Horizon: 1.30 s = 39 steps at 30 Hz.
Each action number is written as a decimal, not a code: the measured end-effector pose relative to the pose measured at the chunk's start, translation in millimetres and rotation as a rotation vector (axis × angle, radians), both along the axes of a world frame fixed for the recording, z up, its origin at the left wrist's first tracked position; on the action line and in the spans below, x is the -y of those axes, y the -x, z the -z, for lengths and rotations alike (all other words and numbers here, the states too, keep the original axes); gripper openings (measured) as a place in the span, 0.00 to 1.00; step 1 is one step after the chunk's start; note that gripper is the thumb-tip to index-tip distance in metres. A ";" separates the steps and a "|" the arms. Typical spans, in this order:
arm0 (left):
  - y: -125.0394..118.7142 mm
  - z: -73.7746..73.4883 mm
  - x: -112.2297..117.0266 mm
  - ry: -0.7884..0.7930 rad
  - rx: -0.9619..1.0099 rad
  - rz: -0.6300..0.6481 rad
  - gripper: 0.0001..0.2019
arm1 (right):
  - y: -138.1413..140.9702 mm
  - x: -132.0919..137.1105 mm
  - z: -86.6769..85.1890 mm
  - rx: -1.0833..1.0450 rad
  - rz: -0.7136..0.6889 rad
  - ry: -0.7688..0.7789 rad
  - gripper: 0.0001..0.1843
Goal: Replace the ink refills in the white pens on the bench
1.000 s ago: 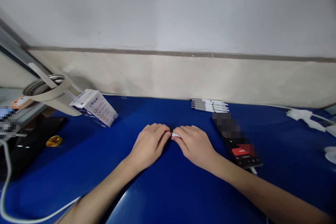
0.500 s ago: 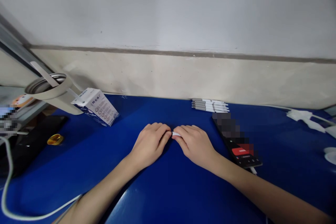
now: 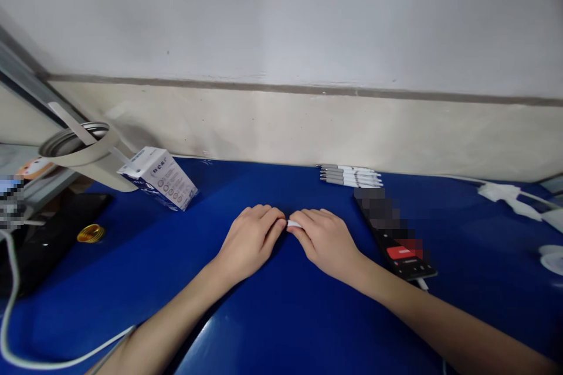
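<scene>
fingertips of both hands curl inward and nearly meet at the middle of the table, with a small white piece pinched between them. most of it is hidden by the fingers, so what it is can't be told. the left hand and right hand both sit low, knuckles up, neither spread open. for something this small, a light, even pinch from both sides with the wrists kept low seems best, since hard pressure could pop it loose. the piece shows just beyond the right fingers, close against the left fingertips. right of the right hand lies a phone, blurred at its far end, and beyond it a row of white pens near the wall. to the left stand a carton and a cup, with a gold coil nearer. a white cable runs along the near left of the blue table.
</scene>
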State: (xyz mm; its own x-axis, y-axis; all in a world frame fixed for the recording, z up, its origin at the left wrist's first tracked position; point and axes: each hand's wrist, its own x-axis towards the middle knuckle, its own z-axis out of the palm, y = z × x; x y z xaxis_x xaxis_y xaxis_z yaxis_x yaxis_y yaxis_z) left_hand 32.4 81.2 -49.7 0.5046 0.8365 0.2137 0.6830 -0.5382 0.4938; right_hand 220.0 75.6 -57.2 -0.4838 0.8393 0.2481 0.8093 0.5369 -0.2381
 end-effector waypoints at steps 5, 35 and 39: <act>0.6 -0.1 1.4 0.000 0.046 -0.013 0.08 | -1.3 -0.7 1.4 -0.012 -0.014 -0.002 0.13; 0.9 0.6 2.3 0.016 0.058 -0.033 0.07 | -1.5 -1.0 2.1 -0.016 -0.013 -0.010 0.12; 0.6 0.5 1.3 0.003 0.055 -0.027 0.07 | -0.8 -0.6 0.5 -0.008 -0.007 -0.013 0.13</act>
State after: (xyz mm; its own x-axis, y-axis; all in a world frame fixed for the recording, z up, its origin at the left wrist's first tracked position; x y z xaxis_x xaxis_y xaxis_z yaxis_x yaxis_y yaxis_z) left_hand 31.8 79.9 -50.2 0.4698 0.8501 0.2380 0.6689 -0.5188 0.5325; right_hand 220.8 76.1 -57.7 -0.4875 0.8328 0.2624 0.8039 0.5454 -0.2373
